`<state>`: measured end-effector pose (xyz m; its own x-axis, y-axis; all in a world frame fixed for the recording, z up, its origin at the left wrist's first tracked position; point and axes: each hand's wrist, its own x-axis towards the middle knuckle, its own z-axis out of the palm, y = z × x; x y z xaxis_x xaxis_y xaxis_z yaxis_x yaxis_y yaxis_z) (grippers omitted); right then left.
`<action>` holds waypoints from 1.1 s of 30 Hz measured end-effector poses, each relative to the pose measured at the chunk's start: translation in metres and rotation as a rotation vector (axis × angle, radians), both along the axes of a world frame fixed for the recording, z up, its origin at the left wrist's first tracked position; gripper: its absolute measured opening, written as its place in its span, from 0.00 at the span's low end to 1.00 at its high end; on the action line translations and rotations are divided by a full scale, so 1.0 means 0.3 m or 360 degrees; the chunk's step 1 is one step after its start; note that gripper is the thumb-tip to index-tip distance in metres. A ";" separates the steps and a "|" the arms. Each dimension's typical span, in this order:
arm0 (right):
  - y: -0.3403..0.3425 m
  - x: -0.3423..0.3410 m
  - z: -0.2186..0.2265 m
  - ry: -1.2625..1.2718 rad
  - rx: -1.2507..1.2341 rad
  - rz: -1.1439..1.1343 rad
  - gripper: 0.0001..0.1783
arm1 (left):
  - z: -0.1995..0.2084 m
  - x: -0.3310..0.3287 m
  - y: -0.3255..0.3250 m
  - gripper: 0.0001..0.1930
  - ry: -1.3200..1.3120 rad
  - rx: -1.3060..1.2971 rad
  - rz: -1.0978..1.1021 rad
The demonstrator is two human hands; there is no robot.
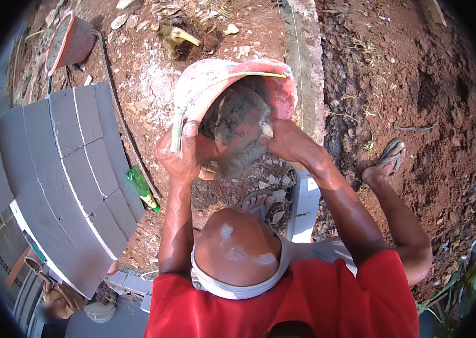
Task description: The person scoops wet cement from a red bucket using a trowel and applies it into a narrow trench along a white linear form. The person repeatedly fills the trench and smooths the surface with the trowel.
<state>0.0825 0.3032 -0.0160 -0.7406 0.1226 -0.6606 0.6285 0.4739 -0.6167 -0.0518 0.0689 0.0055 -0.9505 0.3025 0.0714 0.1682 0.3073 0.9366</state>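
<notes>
The left hand is closed around the rim of a worn red bucket, thumb and fingers clamped on the pale, mortar-crusted edge with what looks like the end of the bail handle under them. The right hand grips the opposite side of the rim, fingers curled over the edge and into the mouth. Both hands are raised in front of the person, so the bucket hangs between them, tipped on its side with its open mouth facing back toward the wearer and down.

Inside the bucket, just past the fingers of both hands, sits a lump of grey wet mortar clinging to the wall and bottom. The bucket's long axis runs away from the hands, bottom farthest, mouth nearest. Neither hand is nearer than the other; they hold it evenly, one on each side.

To the left of the left hand, well apart, lies a stack of grey concrete blocks, with a green bottle on the red soil beside it. Beyond the bucket runs a low concrete footing. A second bucket lies far off to the upper left.
</notes>
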 end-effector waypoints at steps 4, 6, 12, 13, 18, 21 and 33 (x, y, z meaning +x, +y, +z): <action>-0.013 0.063 0.067 -0.0128 -0.0111 0.0295 0.30 | -0.013 0.013 -0.058 0.21 0.0020 -0.0004 0.0025; 0.004 0.071 0.133 -0.0033 -0.0154 0.0293 0.30 | -0.026 0.023 -0.081 0.22 0.0067 -0.0053 0.0034; -0.093 0.141 0.060 -0.0327 -0.0413 0.0009 0.32 | 0.064 0.090 0.034 0.25 -0.0035 -0.0121 -0.0192; -0.062 0.173 0.031 -0.0364 -0.0291 0.0030 0.33 | 0.048 0.088 0.027 0.26 -0.0008 -0.0173 -0.0151; 0.143 0.143 0.241 -0.0490 0.0048 0.0134 0.31 | -0.005 0.079 0.027 0.25 0.0092 -0.0101 0.0151; 0.199 0.148 0.209 -0.0105 0.0755 0.0169 0.23 | 0.045 0.072 0.079 0.25 0.0040 -0.0113 0.0110; -0.096 0.044 -0.064 -0.0022 -0.0362 0.0342 0.33 | -0.050 0.000 -0.032 0.27 0.0302 -0.0244 0.0364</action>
<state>0.0957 0.2743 -0.0353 -0.7241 -0.1879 -0.6636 0.5382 0.4477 -0.7141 -0.0516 0.0594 -0.0096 -0.9691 0.1039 0.2236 0.2454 0.4923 0.8351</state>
